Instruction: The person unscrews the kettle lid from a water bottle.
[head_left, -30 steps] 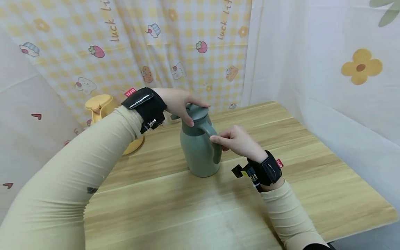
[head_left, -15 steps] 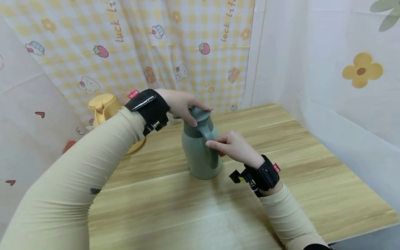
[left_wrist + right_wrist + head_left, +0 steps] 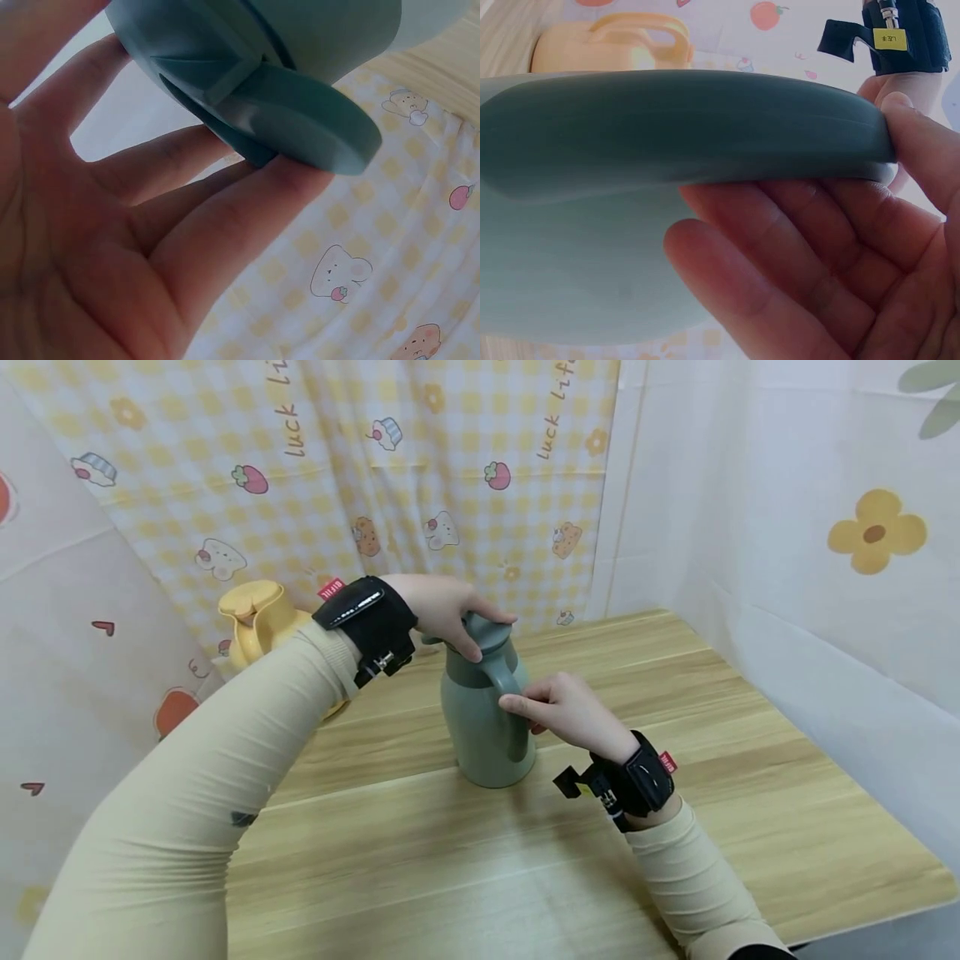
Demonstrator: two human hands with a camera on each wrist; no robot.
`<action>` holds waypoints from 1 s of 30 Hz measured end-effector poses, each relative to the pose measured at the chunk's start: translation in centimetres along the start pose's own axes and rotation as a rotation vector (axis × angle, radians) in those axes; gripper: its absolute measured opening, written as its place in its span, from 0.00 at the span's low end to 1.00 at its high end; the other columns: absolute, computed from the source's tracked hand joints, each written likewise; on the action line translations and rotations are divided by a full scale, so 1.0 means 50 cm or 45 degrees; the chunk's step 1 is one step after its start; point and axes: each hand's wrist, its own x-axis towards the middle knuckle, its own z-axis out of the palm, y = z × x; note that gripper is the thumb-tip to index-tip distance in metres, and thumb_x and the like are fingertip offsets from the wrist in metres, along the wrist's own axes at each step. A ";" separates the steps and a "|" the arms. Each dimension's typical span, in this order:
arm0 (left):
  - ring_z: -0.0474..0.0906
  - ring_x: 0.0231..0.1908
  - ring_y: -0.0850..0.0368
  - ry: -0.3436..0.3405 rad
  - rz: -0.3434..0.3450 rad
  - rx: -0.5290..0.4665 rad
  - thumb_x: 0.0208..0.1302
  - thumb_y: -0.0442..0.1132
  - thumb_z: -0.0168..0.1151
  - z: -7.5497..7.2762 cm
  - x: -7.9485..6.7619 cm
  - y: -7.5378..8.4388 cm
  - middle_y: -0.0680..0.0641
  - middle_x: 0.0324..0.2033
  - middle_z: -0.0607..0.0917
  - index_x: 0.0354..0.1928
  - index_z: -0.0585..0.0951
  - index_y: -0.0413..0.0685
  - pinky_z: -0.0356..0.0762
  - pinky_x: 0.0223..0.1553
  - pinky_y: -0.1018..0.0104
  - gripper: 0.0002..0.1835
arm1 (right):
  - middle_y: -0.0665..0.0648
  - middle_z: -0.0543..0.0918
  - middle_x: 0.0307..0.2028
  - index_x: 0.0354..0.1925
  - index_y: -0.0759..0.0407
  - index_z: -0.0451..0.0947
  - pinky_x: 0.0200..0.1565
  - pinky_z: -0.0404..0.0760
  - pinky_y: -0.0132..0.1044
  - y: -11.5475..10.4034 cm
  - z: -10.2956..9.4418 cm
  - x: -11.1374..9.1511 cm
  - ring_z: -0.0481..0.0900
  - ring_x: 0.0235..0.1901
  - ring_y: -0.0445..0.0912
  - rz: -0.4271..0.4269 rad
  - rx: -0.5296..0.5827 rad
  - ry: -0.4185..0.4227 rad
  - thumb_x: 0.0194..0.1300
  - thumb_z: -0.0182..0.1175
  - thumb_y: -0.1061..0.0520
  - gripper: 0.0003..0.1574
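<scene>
Spanning the lid (image 3: 487,632): the left hand (image 3: 441,608), pinching its rim between thumb and fingers.
Handle (image 3: 690,135): here's the right hand (image 3: 567,710) gripping it, thumb one side, fingers the other.
Sage-green jug (image 3: 482,727): upright on the wood-grain tabletop (image 3: 420,877), lid on, both hands busy there.
Yellow pitcher (image 3: 273,620): over there, partly behind the left sleeve (image 3: 172,785).

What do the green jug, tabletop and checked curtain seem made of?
Green jug: plastic or painted metal, satin; smooth surface, soft sheen.
Tabletop: wood or wood-look laminate, lightly glossy; grain streaks, pale reflection.
Checked curtain: likely thin fabric, matte; hanging folds.
</scene>
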 end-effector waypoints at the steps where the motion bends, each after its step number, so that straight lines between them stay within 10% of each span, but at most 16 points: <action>1: 0.68 0.60 0.53 0.006 -0.007 0.003 0.64 0.46 0.67 0.000 -0.001 0.001 0.45 0.65 0.70 0.72 0.64 0.65 0.65 0.60 0.56 0.36 | 0.49 0.69 0.10 0.18 0.62 0.76 0.34 0.82 0.43 0.000 0.000 0.000 0.81 0.25 0.51 -0.005 0.001 0.000 0.70 0.58 0.47 0.27; 30: 0.69 0.61 0.53 0.099 -0.104 0.080 0.60 0.52 0.69 0.007 0.000 0.023 0.49 0.65 0.72 0.70 0.66 0.65 0.67 0.59 0.57 0.37 | 0.49 0.69 0.12 0.18 0.61 0.76 0.33 0.81 0.41 0.000 -0.002 0.001 0.80 0.25 0.54 -0.004 -0.008 0.004 0.70 0.58 0.48 0.27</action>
